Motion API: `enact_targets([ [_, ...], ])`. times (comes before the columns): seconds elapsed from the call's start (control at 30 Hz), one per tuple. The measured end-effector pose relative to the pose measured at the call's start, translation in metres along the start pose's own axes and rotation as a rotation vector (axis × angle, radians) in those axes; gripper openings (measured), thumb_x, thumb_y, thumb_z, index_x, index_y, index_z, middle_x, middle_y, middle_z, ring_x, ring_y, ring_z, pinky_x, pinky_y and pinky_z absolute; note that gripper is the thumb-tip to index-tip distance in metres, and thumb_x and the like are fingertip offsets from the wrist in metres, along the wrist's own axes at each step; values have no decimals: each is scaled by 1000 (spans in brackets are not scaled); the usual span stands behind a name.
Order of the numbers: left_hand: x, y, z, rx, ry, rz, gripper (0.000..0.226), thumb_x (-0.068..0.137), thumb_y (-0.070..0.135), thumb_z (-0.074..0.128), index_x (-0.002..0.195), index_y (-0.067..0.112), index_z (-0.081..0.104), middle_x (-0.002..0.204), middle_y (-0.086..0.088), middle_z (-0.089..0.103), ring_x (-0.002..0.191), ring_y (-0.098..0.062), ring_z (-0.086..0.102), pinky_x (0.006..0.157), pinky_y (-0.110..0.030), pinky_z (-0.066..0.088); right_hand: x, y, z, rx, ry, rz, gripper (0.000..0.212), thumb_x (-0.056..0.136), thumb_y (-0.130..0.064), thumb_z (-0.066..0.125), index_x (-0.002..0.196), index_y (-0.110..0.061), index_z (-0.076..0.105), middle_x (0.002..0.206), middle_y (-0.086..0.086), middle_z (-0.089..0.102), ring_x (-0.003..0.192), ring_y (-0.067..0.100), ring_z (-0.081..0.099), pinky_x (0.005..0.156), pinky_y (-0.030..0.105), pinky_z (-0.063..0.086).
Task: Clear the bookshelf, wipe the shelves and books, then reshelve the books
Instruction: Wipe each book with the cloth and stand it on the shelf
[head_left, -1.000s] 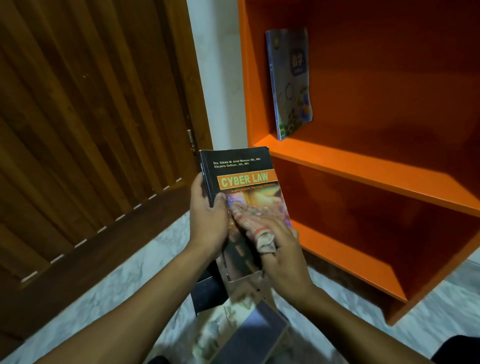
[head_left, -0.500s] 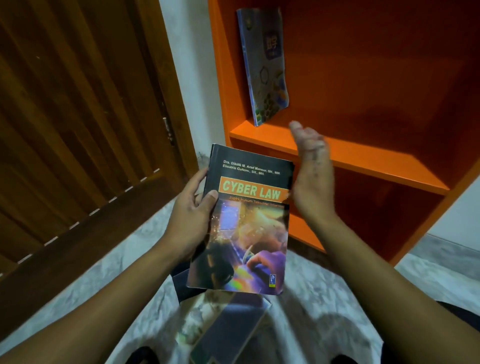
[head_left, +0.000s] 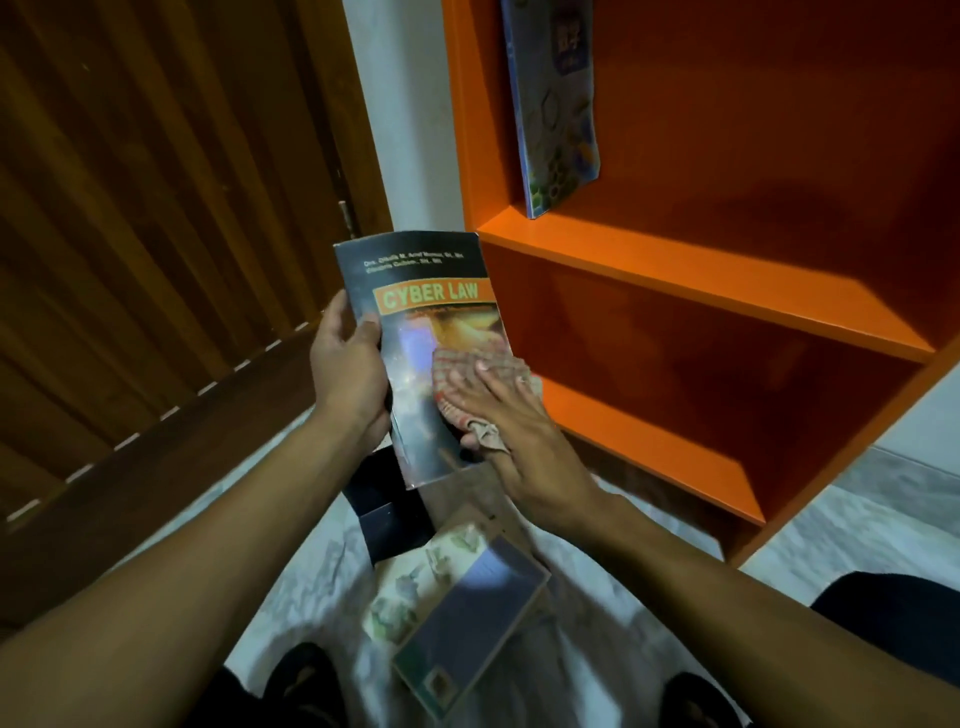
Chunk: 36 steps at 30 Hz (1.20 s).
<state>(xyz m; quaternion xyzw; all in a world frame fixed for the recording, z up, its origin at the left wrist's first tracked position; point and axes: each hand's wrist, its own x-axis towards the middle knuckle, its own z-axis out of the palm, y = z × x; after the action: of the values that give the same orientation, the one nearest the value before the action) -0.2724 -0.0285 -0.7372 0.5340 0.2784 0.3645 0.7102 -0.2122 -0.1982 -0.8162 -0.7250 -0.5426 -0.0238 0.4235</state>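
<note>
I hold a dark "CYBER LAW" book (head_left: 431, 322) upright in front of me, low and left of the orange bookshelf (head_left: 701, 280). My left hand (head_left: 348, 374) grips its left edge, thumb on the cover. My right hand (head_left: 514, 415) lies with straight fingers over a red-and-white checked cloth (head_left: 457, 364) and presses it on the cover's lower right. A corner of the cloth bunches at my thumb. A blue book (head_left: 556, 104) leans against the left wall of the upper shelf.
Several books (head_left: 467, 613) lie stacked on the marble floor (head_left: 311, 571) between my feet. A brown wooden door (head_left: 156, 208) fills the left side. The two lower shelf compartments hold nothing that I can see.
Half a second ago my right hand was lifted off the book, near the shelf edge; it is back down on the cover with the cloth. The book has tilted more upright.
</note>
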Motion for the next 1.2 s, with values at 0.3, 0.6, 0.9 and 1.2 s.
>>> enact_targets([
  [0.3, 14, 5, -29, 389, 77, 124, 39, 107, 21, 42, 146, 26, 44, 123, 5, 62, 106, -11, 66, 78, -28, 58, -4, -4, 8, 93, -251, 252, 22, 102, -43, 40, 114, -33, 55, 110, -4, 70, 101, 18, 64, 83, 34, 48],
  [0.6, -28, -8, -13, 541, -185, 48, 33, 107, 21, 43, 138, 28, 49, 117, 4, 65, 103, -11, 68, 77, -27, 60, 36, 4, -35, 467, 667, 589, 37, 100, -51, 41, 111, -24, 64, 108, 3, 71, 102, 21, 67, 90, 45, 54],
  [0.9, -49, -15, 38, 19, -191, -244, 29, 104, 10, 45, 124, 19, 64, 110, -13, 73, 99, -27, 73, 84, -41, 61, 16, -22, 4, 247, 342, 429, 45, 104, -38, 36, 148, -30, 40, 156, -9, 38, 148, 13, 25, 120, 48, 26],
  [1.2, 8, 1, 7, -215, 151, -225, 29, 105, 14, 45, 127, 17, 62, 112, -16, 73, 97, -33, 73, 84, -62, 57, -8, -27, 31, 278, 132, 270, 47, 102, -49, 37, 133, -19, 57, 139, -2, 58, 134, 21, 47, 110, 47, 38],
])
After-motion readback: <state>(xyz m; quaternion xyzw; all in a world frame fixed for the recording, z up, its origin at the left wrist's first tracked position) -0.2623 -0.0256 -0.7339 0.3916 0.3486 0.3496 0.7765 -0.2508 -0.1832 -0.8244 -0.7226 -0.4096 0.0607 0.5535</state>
